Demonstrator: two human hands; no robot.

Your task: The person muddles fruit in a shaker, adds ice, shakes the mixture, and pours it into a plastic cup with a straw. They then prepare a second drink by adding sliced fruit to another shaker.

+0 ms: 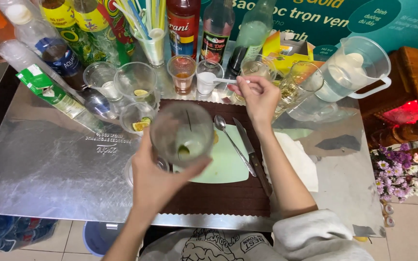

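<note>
My left hand (156,180) holds a clear drinking glass (181,131) tilted toward me over a pale green cutting board (228,162); a small green piece lies at its bottom. My right hand (259,99) reaches forward and pinches the handle of a white plastic spoon (217,79) that dips into a small clear cup of white powder (207,77). A metal spoon (233,142) and a knife (252,154) lie on the board beside the glass.
Syrup bottles (183,24) and a cup of straws (152,34) line the back. Plastic cups with lime pieces (139,92) stand left, a clear pitcher (351,72) right. A brown mat (218,198) covers the metal table (49,159). Purple flowers (402,169) sit at the right edge.
</note>
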